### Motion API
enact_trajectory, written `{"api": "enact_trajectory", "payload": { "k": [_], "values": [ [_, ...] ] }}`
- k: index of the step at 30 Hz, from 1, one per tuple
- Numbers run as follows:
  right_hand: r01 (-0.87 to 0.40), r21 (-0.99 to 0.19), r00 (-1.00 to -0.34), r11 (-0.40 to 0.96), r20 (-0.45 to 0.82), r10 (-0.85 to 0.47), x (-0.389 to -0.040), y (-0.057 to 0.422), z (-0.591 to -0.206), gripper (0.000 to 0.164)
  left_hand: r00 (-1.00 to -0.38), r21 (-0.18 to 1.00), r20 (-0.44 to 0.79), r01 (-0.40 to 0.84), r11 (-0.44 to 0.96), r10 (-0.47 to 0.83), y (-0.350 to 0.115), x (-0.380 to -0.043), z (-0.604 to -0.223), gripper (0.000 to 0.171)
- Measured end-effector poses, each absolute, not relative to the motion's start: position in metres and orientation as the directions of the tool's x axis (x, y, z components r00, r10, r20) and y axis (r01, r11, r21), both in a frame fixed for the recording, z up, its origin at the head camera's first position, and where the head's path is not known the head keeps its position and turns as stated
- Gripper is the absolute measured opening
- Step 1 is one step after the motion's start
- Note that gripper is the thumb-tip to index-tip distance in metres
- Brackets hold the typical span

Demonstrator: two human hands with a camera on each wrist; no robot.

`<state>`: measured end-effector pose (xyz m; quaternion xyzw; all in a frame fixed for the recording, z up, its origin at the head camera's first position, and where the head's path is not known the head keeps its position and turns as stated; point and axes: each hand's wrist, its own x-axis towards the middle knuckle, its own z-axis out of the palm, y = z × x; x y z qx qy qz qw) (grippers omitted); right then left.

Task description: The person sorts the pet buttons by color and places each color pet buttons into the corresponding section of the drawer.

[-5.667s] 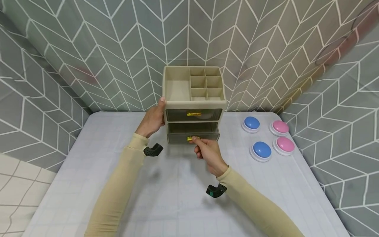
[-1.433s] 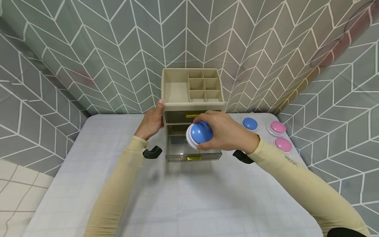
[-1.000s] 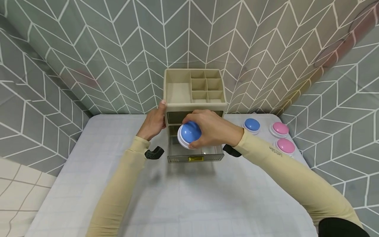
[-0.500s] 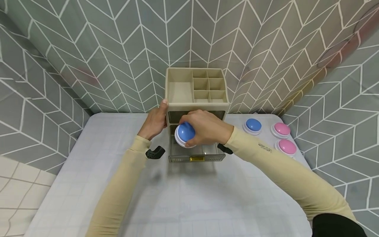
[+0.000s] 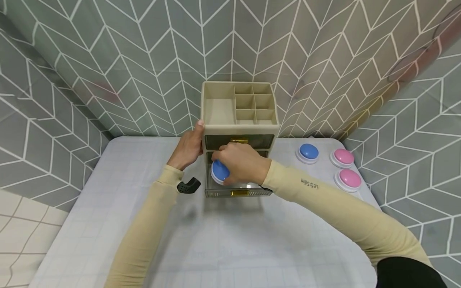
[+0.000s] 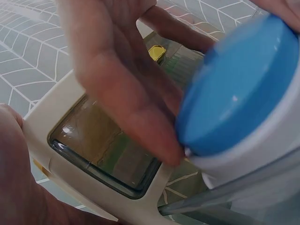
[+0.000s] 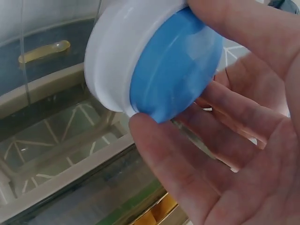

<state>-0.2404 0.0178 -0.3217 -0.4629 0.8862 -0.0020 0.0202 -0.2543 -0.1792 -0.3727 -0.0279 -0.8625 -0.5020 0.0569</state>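
My right hand (image 5: 242, 162) holds a blue push button (image 5: 219, 171) with a white base, over the left part of the pulled-out lower drawer (image 5: 239, 193). The right wrist view shows the push button (image 7: 176, 65) tilted on edge, thumb and fingertips gripping its rim. In the left wrist view its white base (image 6: 253, 157) is close to the drawer's clear wall. My left hand (image 5: 187, 146) rests along the left side of the beige drawer organizer (image 5: 239, 129), thumb near its top front corner; its other fingers are mostly hidden. The upper drawer (image 5: 221, 141) is closed.
Another blue push button (image 5: 307, 153) and two pink ones, including the front pink push button (image 5: 348, 179), stand on the right of the white-covered table (image 5: 230, 240). The organizer's top has open compartments (image 5: 217, 110). A patterned curtain (image 5: 173, 60) rises behind it.
Since the oldest frame, the lower drawer has come further out and the right hand has picked up a blue push button. Recently that hand moved left and lower over the drawer. The left hand stays put.
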Motion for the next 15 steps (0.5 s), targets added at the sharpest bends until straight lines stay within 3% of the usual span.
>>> {"api": "enact_trajectory", "payload": {
  "k": [6, 15],
  "values": [
    [-0.840, 0.050, -0.543, 0.541, -0.077, -0.836, -0.240, 0.009, -0.326, 0.056, -0.993, 0.869, 0.117, 0.105, 0.483, 0.006, -0.179, -0.254, -0.373, 0.082],
    [-0.850, 0.171, -0.510, 0.498, -0.034, -0.859, -0.240, 0.005, -0.337, 0.055, -0.994, 0.865, 0.111, 0.091, 0.494, -0.011, -0.179, -0.253, -0.373, 0.083]
  ]
}}
